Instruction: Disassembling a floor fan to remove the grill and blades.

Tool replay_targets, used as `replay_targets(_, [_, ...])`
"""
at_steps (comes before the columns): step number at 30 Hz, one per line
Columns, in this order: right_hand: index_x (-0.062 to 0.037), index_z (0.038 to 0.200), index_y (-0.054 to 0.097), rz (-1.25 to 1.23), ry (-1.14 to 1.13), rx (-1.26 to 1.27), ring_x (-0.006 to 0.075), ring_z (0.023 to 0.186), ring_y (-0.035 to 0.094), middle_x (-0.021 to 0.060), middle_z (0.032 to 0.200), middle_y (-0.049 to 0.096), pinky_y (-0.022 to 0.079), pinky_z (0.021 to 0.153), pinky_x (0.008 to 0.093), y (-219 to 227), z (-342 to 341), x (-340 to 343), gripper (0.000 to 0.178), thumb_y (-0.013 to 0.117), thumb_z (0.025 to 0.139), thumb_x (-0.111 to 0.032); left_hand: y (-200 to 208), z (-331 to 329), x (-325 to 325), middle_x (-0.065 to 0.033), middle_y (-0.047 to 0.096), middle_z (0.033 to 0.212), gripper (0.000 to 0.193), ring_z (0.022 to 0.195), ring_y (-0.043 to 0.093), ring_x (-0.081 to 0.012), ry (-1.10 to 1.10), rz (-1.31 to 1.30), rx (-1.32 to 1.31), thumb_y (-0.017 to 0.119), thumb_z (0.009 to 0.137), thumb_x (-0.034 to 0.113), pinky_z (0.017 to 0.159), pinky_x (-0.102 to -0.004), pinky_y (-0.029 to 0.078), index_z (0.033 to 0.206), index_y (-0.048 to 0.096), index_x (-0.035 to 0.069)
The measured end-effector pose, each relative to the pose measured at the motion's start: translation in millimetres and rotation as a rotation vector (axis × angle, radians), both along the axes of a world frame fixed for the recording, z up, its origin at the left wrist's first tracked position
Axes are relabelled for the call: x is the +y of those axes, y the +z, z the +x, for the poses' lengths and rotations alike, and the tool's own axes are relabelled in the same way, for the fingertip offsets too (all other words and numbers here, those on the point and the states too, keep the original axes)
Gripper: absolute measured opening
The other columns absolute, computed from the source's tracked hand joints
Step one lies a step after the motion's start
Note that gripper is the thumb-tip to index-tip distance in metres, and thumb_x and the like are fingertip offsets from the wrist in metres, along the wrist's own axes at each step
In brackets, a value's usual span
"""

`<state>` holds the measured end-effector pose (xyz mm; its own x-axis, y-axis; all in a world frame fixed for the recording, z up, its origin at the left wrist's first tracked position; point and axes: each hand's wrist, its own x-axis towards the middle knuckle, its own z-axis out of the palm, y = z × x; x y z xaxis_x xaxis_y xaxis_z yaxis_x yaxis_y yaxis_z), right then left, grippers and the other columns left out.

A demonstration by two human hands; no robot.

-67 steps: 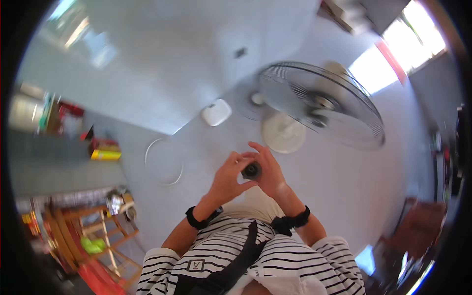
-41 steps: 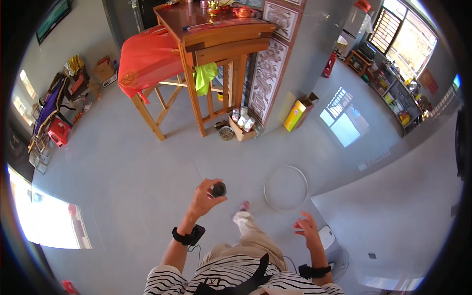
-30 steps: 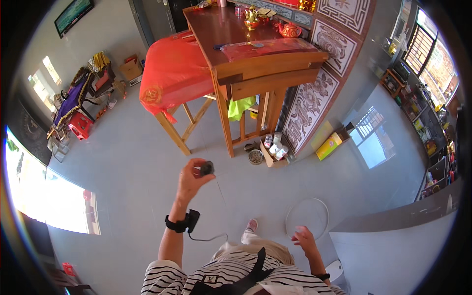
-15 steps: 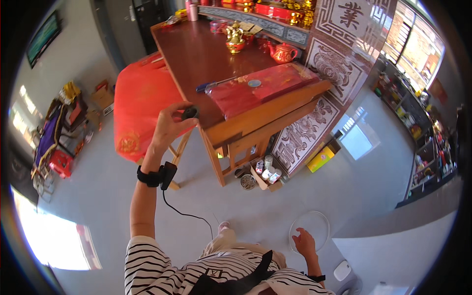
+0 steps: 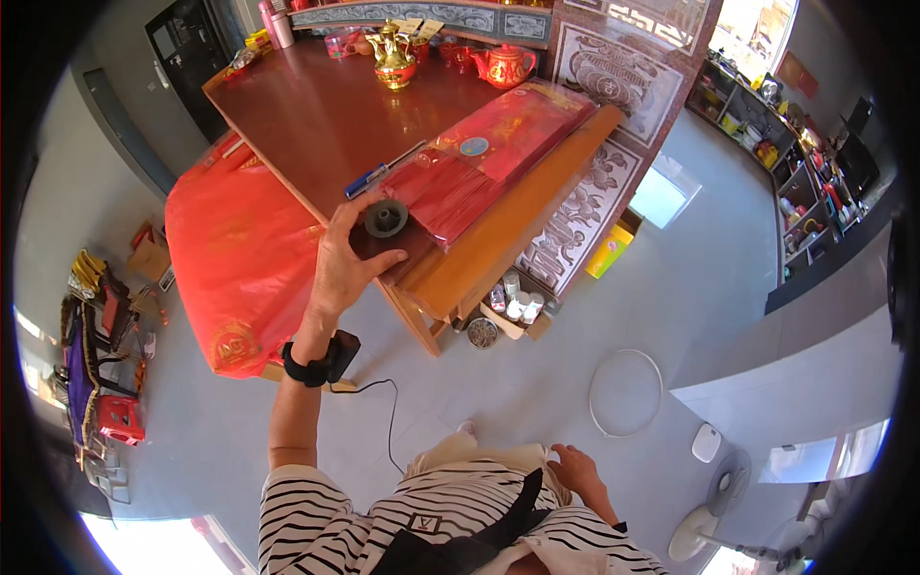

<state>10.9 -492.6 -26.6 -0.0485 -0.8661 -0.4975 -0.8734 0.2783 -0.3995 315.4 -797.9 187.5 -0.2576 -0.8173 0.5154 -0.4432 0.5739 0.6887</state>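
Table (image 5: 316,105) first, big and dark red-brown, filling the upper middle, lighter wooden rail along its near edge. Red cloth (image 5: 240,268) draped down off its left side, gold emblem near the bottom hem. Carved panel (image 5: 613,125) standing just behind the right end of the table. Grey floor (image 5: 537,383) all around. White hoop (image 5: 625,393) lying flat on that floor, lower right, well apart from the table. Flat red packets (image 5: 489,158) in clear wrap stretched along the near right part of the tabletop. Gold teapot (image 5: 393,62) and red teapot (image 5: 505,65) up at the far edge, near each other. Small bottles and a tin (image 5: 503,311) clustered on the floor under the table's near corner.

Left hand (image 5: 347,261) up and out at the table's near edge, black band and a small black box on the wrist, cable trailing down. Fingers curled round a small dark round knob-like part (image 5: 386,218), thumb on the near side, gripping it right at the tabletop, touching or just beside the end of the red packets. Blue-and-white pen (image 5: 379,172) lying just beyond the part. Right hand (image 5: 575,471) low by the hip, fingers loosely spread, holding nothing.
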Motion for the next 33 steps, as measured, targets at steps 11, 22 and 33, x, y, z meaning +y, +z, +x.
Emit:
replay_targets(11, [-0.0097,0.102,0.049,-0.092,-0.301,0.054,0.0327,0.087,0.056,0.0150,0.095,0.055,0.046,0.070,0.0423,-5.5,6.8,55.7,0.031,0.059,0.077,-0.025,-53.9,2.7,88.0,0.0008,0.036,0.060,0.023,0.053,0.032,-0.0065,0.224,-0.064,0.454,0.044,0.086,0.022,0.046,-0.0211,0.025,0.069,0.041,0.005])
replay_targets(22, [-0.0092,0.103,0.050,-0.017,-0.633,0.026,0.0308,0.084,0.056,0.0124,0.092,0.054,0.046,0.069,0.0418,-10.0,-10.6,198.6,0.031,0.058,0.078,-0.024,-248.7,-133.0,181.9,-0.0128,0.062,0.082,0.033,0.071,0.061,-0.0222,-0.876,0.676,-0.954,0.060,0.078,0.030,0.064,-0.0331,0.048,0.099,0.053,0.004])
replay_targets(33, [-0.0093,0.105,0.049,0.200,-0.939,0.049,0.0311,0.088,0.054,0.0130,0.095,0.054,0.046,0.071,0.0431,-22.3,-56.6,354.5,0.030,0.056,0.081,-0.026,-398.1,-237.5,210.4,-0.0055,0.055,0.101,0.033,0.084,0.056,-0.0228,-0.353,1.551,-0.493,0.052,0.083,0.033,0.070,-0.0371,0.047,0.111,0.051,0.015])
